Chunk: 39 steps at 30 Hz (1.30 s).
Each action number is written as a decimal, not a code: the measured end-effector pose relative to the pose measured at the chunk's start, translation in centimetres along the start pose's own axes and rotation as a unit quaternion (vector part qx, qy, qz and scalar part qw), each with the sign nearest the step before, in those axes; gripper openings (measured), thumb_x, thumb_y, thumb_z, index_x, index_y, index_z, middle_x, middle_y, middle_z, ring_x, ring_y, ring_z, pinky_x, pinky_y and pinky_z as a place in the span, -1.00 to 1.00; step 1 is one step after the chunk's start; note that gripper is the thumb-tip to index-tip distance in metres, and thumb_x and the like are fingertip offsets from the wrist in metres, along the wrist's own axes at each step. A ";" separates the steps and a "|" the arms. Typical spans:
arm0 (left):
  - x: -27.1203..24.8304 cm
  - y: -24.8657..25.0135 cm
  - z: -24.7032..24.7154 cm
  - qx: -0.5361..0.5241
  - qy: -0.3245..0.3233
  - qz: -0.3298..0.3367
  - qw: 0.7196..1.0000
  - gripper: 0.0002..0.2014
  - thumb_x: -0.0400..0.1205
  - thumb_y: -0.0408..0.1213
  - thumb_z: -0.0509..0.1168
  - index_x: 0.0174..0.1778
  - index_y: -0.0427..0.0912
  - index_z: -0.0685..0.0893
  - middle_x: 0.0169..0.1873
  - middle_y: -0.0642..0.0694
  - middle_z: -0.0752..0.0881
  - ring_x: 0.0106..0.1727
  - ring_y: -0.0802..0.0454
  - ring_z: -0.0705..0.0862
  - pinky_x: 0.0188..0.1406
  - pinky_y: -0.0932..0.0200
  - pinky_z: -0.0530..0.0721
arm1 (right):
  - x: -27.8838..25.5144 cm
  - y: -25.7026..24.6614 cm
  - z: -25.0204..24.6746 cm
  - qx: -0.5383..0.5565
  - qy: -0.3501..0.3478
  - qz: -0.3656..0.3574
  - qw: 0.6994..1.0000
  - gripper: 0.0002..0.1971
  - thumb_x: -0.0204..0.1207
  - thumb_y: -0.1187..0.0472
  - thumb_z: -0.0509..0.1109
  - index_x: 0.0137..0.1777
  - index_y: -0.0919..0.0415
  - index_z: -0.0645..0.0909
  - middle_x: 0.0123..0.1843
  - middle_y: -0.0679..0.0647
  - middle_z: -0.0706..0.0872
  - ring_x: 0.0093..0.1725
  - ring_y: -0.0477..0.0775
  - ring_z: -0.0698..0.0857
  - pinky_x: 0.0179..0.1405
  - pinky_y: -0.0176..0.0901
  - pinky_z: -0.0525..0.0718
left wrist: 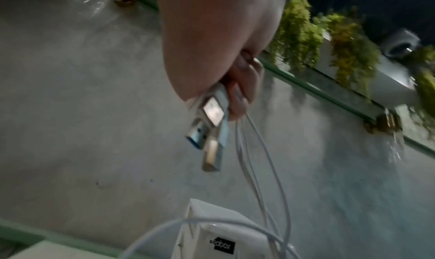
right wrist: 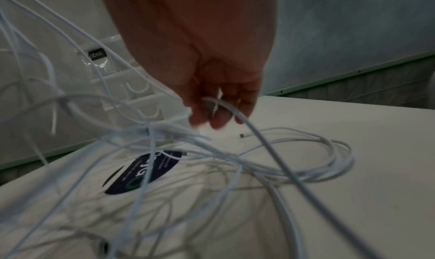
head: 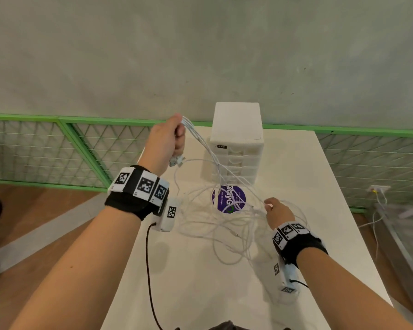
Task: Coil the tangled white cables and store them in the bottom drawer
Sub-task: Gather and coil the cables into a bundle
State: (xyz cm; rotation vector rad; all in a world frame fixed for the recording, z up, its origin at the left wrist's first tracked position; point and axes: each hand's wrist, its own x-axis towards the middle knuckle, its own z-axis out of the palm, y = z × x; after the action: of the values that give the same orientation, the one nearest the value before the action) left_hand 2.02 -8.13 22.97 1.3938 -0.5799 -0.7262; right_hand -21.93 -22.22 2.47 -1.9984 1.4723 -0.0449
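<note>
White cables (head: 215,215): tangled, partly on counter (head: 320,186) before drawer unit (head: 236,139); left hand (head: 167,139) raised, clenched round several strands near USB plugs (left wrist: 212,132); right hand (head: 278,211) pinching one strand.

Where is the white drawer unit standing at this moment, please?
In the head view the drawer unit stands at the table's far edge, behind the purple sticker, right of the raised left hand.

Cables (head: 215,220) on the table (head: 320,177), over a sticker (head: 227,198) before the drawer unit (head: 236,129).
</note>
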 end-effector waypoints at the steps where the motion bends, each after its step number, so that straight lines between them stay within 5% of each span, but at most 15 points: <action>1: -0.2 -0.2 0.2 0.032 -0.027 -0.008 0.999 -0.54 0.71 -0.10 0.06 -0.56 -0.06 0.32 -0.74 0.09 0.23 -0.70 0.12 0.09 -0.59 0.22 0.00 | 0.0 -0.3 -0.2 -0.016 -0.007 0.021 1.000 -0.66 0.61 0.31 0.12 0.37 0.19 0.42 0.23 0.32 0.65 0.21 0.32 0.62 0.15 0.01 0.53; 3: -0.6 -0.5 0.7 0.068 -0.071 -0.014 0.995 -0.53 0.72 -0.08 0.06 -0.55 -0.08 0.32 -0.73 0.08 0.23 -0.68 0.10 0.10 -0.63 0.29 0.03 | 0.0 -1.5 -0.5 -0.005 0.058 -0.007 0.998 -0.57 0.58 0.34 0.13 0.46 0.22 0.33 0.38 0.31 0.51 0.33 0.33 0.52 0.26 0.07 0.48; 6: -1.0 -0.7 1.5 0.089 -0.111 -0.019 0.990 -0.54 0.72 -0.09 0.07 -0.54 -0.10 0.32 -0.70 0.06 0.23 -0.65 0.09 0.10 -0.62 0.27 0.06 | -1.1 -4.7 -1.4 0.108 0.189 -0.209 0.953 -0.45 0.50 0.43 0.20 0.51 0.26 0.31 0.48 0.29 0.43 0.45 0.26 0.41 0.43 -0.02 0.34; 8: -1.2 -0.7 1.9 0.098 -0.124 -0.021 0.987 -0.53 0.71 -0.09 0.08 -0.56 -0.11 0.35 -0.68 0.02 0.22 -0.63 0.06 0.08 -0.55 0.17 0.03 | -2.0 -7.6 -2.1 0.108 0.182 -0.331 0.920 -0.45 0.51 0.40 0.23 0.52 0.21 0.33 0.50 0.23 0.44 0.48 0.17 0.38 0.49 -0.13 0.26; 10: -1.3 -0.7 2.1 0.103 -0.130 -0.016 0.986 -0.53 0.71 -0.09 0.09 -0.57 -0.12 0.39 -0.68 0.00 0.22 -0.62 0.05 0.08 -0.53 0.15 0.03 | -2.4 -9.7 -2.1 0.058 0.184 -0.416 0.889 -0.57 0.53 0.35 0.30 0.42 0.21 0.48 0.33 0.24 0.62 0.33 0.19 0.55 0.40 -0.04 0.45; 12: -1.5 -0.7 2.2 0.104 -0.115 -0.008 0.988 -0.54 0.71 -0.11 0.10 -0.53 -0.16 0.44 -0.71 0.00 0.24 -0.65 0.05 0.11 -0.57 0.20 0.06 | -2.7 -10.6 -1.9 0.044 0.192 -0.440 0.876 -0.74 0.52 0.30 0.33 0.19 0.25 0.68 -0.05 0.24 0.80 -0.02 0.28 0.71 0.08 0.06 0.67; 15: -1.4 -0.9 1.6 0.105 -0.071 0.004 0.992 -0.57 0.72 -0.13 0.09 -0.47 -0.19 0.48 -0.75 0.05 0.28 -0.69 0.09 0.14 -0.65 0.28 0.10 | -2.8 -9.8 -1.9 0.103 0.174 -0.352 0.914 -0.79 0.56 0.28 0.32 0.10 0.22 0.74 -0.05 0.21 0.82 -0.04 0.27 0.74 0.02 0.00 0.67; 19: -1.0 -1.2 -0.3 0.063 0.035 0.024 0.997 -0.63 0.69 -0.16 0.09 -0.44 -0.16 0.51 -0.76 0.08 0.29 -0.71 0.12 0.14 -0.67 0.29 0.08 | -1.5 -5.7 -1.8 0.058 0.128 -0.130 0.981 -0.76 0.60 0.14 0.26 0.14 0.13 0.70 0.07 0.19 0.80 0.07 0.26 0.71 0.06 -0.04 0.64; 23: -0.7 -0.5 -1.9 0.010 0.096 0.042 0.994 -0.65 0.69 -0.20 0.06 -0.41 -0.16 0.51 -0.73 0.09 0.27 -0.72 0.16 0.12 -0.69 0.31 0.03 | -0.5 0.5 -1.8 -0.040 0.058 0.021 0.997 -0.76 0.58 0.22 0.26 0.15 0.23 0.68 0.17 0.24 0.74 0.19 0.27 0.67 0.18 -0.04 0.60; 27: -0.7 0.0 -1.8 0.057 0.064 0.064 0.994 -0.61 0.70 -0.15 0.06 -0.42 -0.16 0.55 -0.72 0.08 0.27 -0.68 0.12 0.13 -0.65 0.24 0.05 | -1.5 4.1 -0.9 -0.287 -0.053 0.068 0.954 -0.75 0.56 0.21 0.24 0.17 0.20 0.65 0.26 0.10 0.68 0.27 0.11 0.64 0.24 -0.15 0.62; 29: -1.1 -0.1 -0.8 0.101 0.018 0.069 0.992 -0.58 0.72 -0.12 0.04 -0.41 -0.16 0.58 -0.75 0.07 0.29 -0.69 0.12 0.16 -0.67 0.25 0.10 | -1.6 3.3 -0.8 -0.271 -0.063 0.087 0.956 -0.75 0.53 0.20 0.30 0.17 0.25 0.63 0.27 0.11 0.67 0.27 0.16 0.63 0.22 -0.09 0.63; 31: -1.4 -0.2 0.3 0.110 -0.013 0.070 0.991 -0.57 0.72 -0.11 0.05 -0.41 -0.17 0.59 -0.75 0.07 0.29 -0.69 0.11 0.16 -0.67 0.26 0.12 | -1.4 0.9 -1.4 -0.146 -0.017 0.100 0.984 -0.77 0.52 0.28 0.31 0.15 0.34 0.60 0.24 0.25 0.68 0.23 0.25 0.65 0.14 -0.06 0.62; 34: -1.6 -0.1 1.3 0.089 -0.036 0.059 0.994 -0.56 0.73 -0.13 0.05 -0.44 -0.17 0.57 -0.74 0.06 0.28 -0.69 0.10 0.14 -0.67 0.28 0.11 | -1.6 -3.7 -2.5 0.044 0.114 -0.026 0.992 -0.51 0.46 0.49 0.17 0.41 0.29 0.41 0.36 0.31 0.52 0.33 0.30 0.55 0.27 -0.02 0.50; 37: -1.7 -0.1 1.8 0.091 -0.072 0.063 0.991 -0.55 0.74 -0.15 0.06 -0.46 -0.18 0.57 -0.75 0.06 0.28 -0.68 0.10 0.14 -0.66 0.29 0.10 | -2.8 -8.5 -3.9 0.100 0.171 -0.275 0.941 -0.44 0.49 0.49 0.19 0.51 0.20 0.32 0.46 0.22 0.47 0.43 0.15 0.44 0.44 -0.16 0.35; 39: -1.9 0.0 1.9 0.091 -0.085 0.069 0.990 -0.54 0.73 -0.15 0.06 -0.48 -0.16 0.58 -0.76 0.07 0.29 -0.69 0.10 0.14 -0.65 0.27 0.09 | -3.4 -11.4 -4.8 0.058 0.157 -0.378 0.910 -0.51 0.56 0.36 0.26 0.49 0.15 0.38 0.43 0.17 0.54 0.41 0.12 0.49 0.45 -0.13 0.38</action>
State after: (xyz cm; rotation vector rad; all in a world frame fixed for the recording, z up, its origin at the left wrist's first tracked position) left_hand -0.65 -8.00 23.32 1.4506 -0.8879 -0.6977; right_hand -15.46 -19.76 13.24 -2.4139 0.7441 -0.7933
